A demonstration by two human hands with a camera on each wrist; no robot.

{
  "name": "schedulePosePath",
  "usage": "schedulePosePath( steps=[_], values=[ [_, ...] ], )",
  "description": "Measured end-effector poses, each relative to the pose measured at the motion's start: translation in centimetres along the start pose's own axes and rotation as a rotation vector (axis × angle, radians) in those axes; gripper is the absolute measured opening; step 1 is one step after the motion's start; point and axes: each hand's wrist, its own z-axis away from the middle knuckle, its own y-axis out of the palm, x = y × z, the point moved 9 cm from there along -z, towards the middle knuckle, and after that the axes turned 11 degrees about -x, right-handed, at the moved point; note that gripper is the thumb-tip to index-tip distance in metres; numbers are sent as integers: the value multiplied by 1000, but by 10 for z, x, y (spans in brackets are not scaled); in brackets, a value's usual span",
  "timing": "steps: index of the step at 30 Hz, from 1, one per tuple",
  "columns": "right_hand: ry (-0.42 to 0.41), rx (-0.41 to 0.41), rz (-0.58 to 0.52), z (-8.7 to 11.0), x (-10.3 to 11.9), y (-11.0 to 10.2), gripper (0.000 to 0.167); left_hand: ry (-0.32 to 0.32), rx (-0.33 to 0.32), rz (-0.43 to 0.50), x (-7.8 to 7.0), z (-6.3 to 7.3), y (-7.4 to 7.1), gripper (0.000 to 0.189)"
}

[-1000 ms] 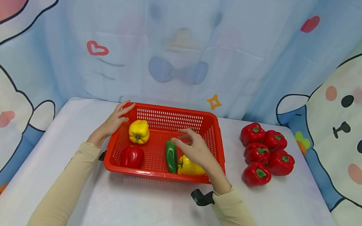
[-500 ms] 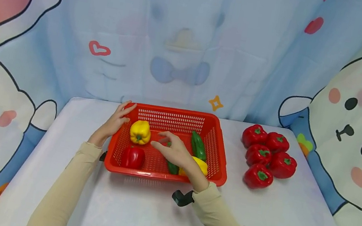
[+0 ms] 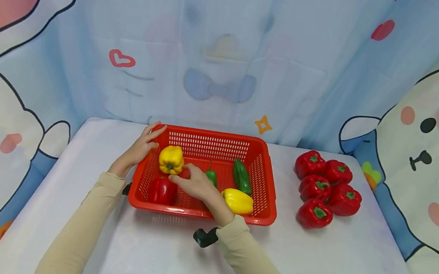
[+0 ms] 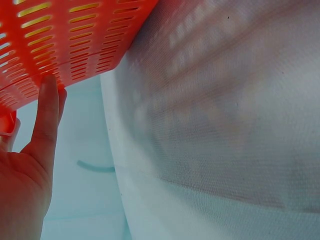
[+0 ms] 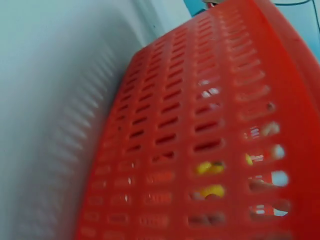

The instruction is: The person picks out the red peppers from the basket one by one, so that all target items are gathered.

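A red slotted basket (image 3: pixel 188 211) stands on the white table. My left hand (image 3: pixel 140 145) grips its back left corner, with digits spread over the rim; in the left wrist view one finger (image 4: pixel 46 107) lies along the outer wall. Inside, my right hand (image 3: pixel 199 185) hovers at left of centre, thumb and forefinger apart around nothing. Its thumb tip is close above a red bell pepper (image 3: pixel 163 190), its forefinger near a yellow bell pepper (image 3: pixel 171 160). A green chili pepper (image 3: pixel 211 175) is partly hidden behind this hand. In the right wrist view the basket wall blocks most of the hand.
A second yellow bell pepper (image 3: pixel 238 201) lies at the basket's front right, below another green pepper (image 3: pixel 242 176) by the right wall. Several red bell peppers (image 3: pixel 315 188) sit in a cluster right of the basket. A printed curtain (image 3: pixel 228 36) hangs behind the table.
My right hand has moved left across the basket, from above the green chili pepper towards the red and the left yellow bell pepper. The left hand has stayed at the basket's corner.
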Motion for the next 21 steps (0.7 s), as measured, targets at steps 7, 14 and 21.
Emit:
schedulePosePath(
  steps=[7,14,21],
  values=[
    [7,62,-39,-1,0,22,65,8,15,-19,1,2,3,60],
    [12,121,-18,-3,1,35,64,1,13,-12,1,0,3,60],
    [18,137,35,-6,1,40,67,-5,2,-9,1,-1,0,61]
  ],
)
